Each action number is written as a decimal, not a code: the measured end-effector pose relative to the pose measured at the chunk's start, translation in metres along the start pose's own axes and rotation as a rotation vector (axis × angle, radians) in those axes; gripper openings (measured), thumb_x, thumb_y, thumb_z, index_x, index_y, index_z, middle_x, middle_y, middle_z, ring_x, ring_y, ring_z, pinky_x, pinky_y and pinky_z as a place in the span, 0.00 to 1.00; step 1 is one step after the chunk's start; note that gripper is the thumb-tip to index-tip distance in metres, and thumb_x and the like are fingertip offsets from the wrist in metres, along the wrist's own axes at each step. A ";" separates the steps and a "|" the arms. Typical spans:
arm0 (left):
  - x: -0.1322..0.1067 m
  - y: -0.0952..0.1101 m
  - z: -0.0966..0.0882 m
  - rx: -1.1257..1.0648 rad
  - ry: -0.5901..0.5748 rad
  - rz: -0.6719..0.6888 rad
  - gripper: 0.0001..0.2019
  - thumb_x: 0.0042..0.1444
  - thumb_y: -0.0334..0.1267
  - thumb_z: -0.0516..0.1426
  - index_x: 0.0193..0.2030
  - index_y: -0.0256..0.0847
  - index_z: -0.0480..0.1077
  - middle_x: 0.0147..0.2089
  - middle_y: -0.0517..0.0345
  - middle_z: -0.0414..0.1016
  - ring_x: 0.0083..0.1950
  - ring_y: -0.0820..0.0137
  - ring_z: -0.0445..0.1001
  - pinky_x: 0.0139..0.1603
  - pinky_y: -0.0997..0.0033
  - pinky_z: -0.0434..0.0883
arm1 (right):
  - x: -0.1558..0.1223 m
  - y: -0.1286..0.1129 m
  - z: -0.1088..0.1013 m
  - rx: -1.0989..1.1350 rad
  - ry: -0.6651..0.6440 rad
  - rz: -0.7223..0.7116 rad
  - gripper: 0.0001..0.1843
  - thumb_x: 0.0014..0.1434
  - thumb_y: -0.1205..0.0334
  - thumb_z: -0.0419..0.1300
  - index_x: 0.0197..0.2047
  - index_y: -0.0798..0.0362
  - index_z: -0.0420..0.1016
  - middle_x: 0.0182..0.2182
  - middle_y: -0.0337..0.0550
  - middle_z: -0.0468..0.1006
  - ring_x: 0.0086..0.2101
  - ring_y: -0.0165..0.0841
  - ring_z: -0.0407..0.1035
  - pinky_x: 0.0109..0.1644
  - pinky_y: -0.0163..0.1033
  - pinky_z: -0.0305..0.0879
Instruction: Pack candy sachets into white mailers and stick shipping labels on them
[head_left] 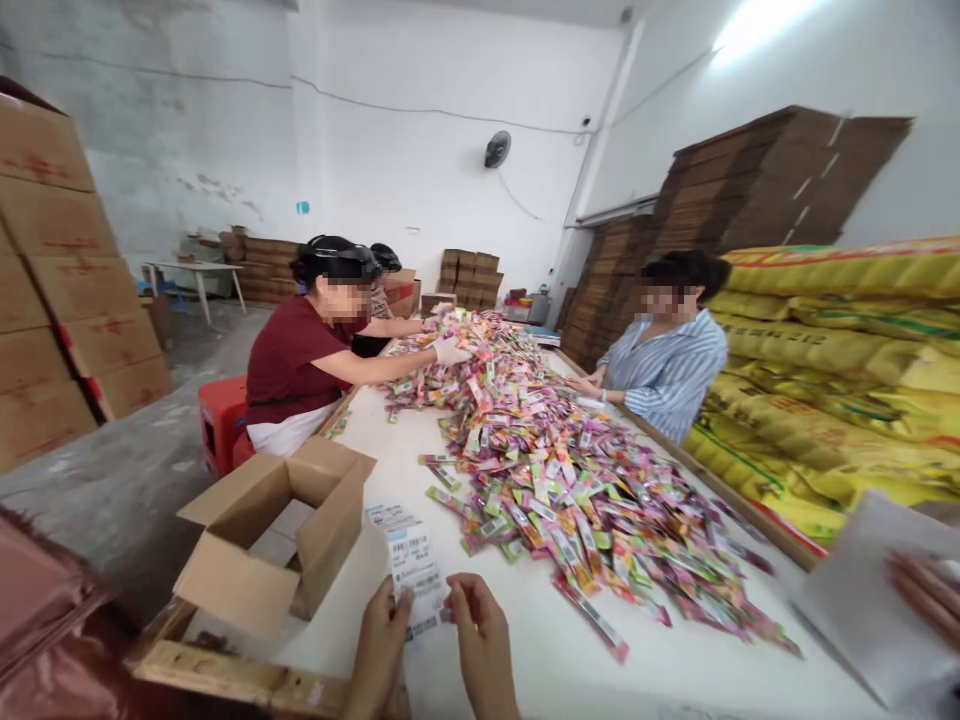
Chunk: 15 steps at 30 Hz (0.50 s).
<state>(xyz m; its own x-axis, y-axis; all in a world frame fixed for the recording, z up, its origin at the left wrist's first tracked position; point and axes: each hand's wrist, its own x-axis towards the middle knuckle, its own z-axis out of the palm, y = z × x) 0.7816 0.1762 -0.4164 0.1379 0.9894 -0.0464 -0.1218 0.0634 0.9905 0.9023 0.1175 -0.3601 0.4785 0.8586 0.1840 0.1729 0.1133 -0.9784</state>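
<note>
A strip of printed shipping labels (pixel 414 560) lies between my hands, its far end over the white table top. My left hand (pixel 381 635) is closed on the strip's left edge, thumb on top. At the right edge my right hand (pixel 480 635) has its thumb and fingers pinched together on the paper. To the left of my hands stands an open cardboard box (pixel 330 540), flaps spread, with something pale and flat inside. Ahead and to the right spreads a big heap of small, colourful long packets (pixel 555 470).
Across the table, a person in a dark red shirt (pixel 289 350) reaches into the heap with a gloved hand. A person in a striped shirt (pixel 667 365) sits on the right. Another hand (pixel 926 590) shows at the right edge. Stacked cartons (pixel 60 280) and yellow sacks (pixel 825 370) flank the table.
</note>
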 end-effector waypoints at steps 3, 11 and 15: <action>-0.002 -0.002 -0.002 0.004 0.008 0.000 0.24 0.46 0.59 0.61 0.38 0.38 0.75 0.39 0.47 0.82 0.42 0.54 0.79 0.41 0.60 0.75 | -0.012 0.025 -0.014 -0.089 0.019 0.011 0.24 0.54 0.36 0.57 0.34 0.49 0.75 0.27 0.44 0.78 0.28 0.40 0.71 0.32 0.41 0.67; -0.003 0.001 0.000 -0.045 0.036 -0.048 0.25 0.40 0.57 0.65 0.39 0.39 0.75 0.39 0.50 0.83 0.44 0.53 0.80 0.46 0.58 0.76 | -0.030 0.039 -0.002 -0.138 -0.076 -0.003 0.30 0.56 0.30 0.50 0.23 0.48 0.71 0.16 0.36 0.67 0.21 0.33 0.61 0.27 0.37 0.58; -0.002 0.001 0.000 -0.069 0.043 -0.078 0.25 0.37 0.58 0.66 0.37 0.41 0.75 0.38 0.52 0.84 0.43 0.51 0.80 0.44 0.57 0.77 | -0.037 0.025 -0.008 -0.213 -0.100 0.019 0.24 0.50 0.34 0.58 0.21 0.47 0.73 0.17 0.37 0.69 0.23 0.34 0.63 0.29 0.37 0.60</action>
<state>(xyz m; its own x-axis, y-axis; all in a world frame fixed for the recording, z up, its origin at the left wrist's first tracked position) 0.7809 0.1743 -0.4153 0.1075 0.9856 -0.1303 -0.1800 0.1482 0.9724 0.8954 0.0847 -0.3910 0.3979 0.9058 0.1454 0.3480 -0.0023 -0.9375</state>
